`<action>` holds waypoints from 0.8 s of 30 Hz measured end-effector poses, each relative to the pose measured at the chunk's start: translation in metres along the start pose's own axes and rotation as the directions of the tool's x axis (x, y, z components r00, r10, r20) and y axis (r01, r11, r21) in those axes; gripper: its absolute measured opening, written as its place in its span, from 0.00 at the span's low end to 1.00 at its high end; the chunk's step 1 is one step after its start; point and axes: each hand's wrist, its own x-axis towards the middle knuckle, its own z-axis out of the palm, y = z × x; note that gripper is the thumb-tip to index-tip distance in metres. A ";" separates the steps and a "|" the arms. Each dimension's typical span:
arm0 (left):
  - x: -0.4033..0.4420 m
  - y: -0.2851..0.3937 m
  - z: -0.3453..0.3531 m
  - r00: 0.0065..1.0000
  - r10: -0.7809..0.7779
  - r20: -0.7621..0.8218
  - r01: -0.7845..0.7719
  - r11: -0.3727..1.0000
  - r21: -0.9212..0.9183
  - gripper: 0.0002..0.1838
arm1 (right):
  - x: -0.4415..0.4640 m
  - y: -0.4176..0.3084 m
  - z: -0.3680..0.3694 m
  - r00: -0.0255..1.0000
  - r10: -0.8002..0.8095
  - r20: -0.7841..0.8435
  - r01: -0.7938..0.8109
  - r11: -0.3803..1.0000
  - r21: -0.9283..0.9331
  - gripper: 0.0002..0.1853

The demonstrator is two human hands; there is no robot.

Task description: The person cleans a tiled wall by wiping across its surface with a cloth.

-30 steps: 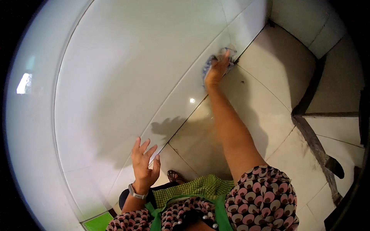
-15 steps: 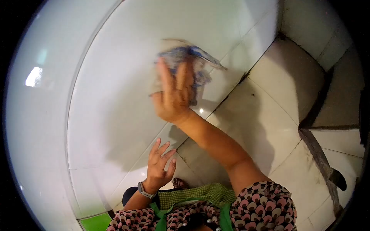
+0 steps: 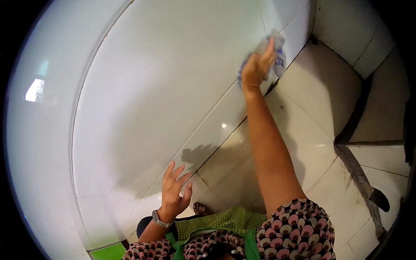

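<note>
My right hand (image 3: 256, 69) reaches far out, pressing a blue-and-white cloth (image 3: 280, 63) to the white tiled wall (image 3: 143, 95). The cloth is bunched beneath the palm and fingers, low on the wall close to where it meets the floor. Motion blurs its edges a little. Lower down, my left hand (image 3: 174, 190) hangs in the air with its fingers apart and nothing in them. A watch (image 3: 161, 219) is on that wrist.
Pale floor tiles (image 3: 312, 125) border the wall along a dark, dirty joint. To the right, a dark-edged channel or step (image 3: 357, 173) curves across the floor. A green panel (image 3: 108, 252) shows at the lower left, and a sandalled foot (image 3: 200, 209) stands below my left hand.
My right hand has swept the cloth right and slightly up across the wall, toward the corner. My left hand has dropped slightly and stays empty.
</note>
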 end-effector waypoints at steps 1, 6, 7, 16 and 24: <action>-0.004 0.000 0.000 1.000 -0.005 -0.006 0.005 1.000 -0.001 0.12 | -0.010 0.023 0.001 0.990 0.138 0.000 -0.138 0.990 -0.014 0.32; -0.008 -0.020 0.001 0.999 -0.042 0.005 0.042 0.999 -0.034 0.15 | -0.053 0.020 0.001 0.960 0.263 0.099 -0.240 0.950 -0.199 0.30; -0.004 -0.024 -0.001 0.999 -0.047 -0.001 0.047 0.998 -0.035 0.15 | -0.067 0.002 0.006 0.971 0.224 0.079 -0.215 0.970 -0.109 0.30; -0.014 -0.049 -0.013 0.987 -0.155 0.029 0.158 0.981 -0.110 0.17 | -0.128 -0.038 -0.005 0.914 0.333 0.231 -0.366 0.923 0.117 0.39; 0.005 -0.087 -0.010 0.694 -0.649 0.312 0.453 0.056 -0.890 0.23 | -0.038 -0.039 0.024 0.934 0.354 0.049 -0.290 0.670 0.683 0.44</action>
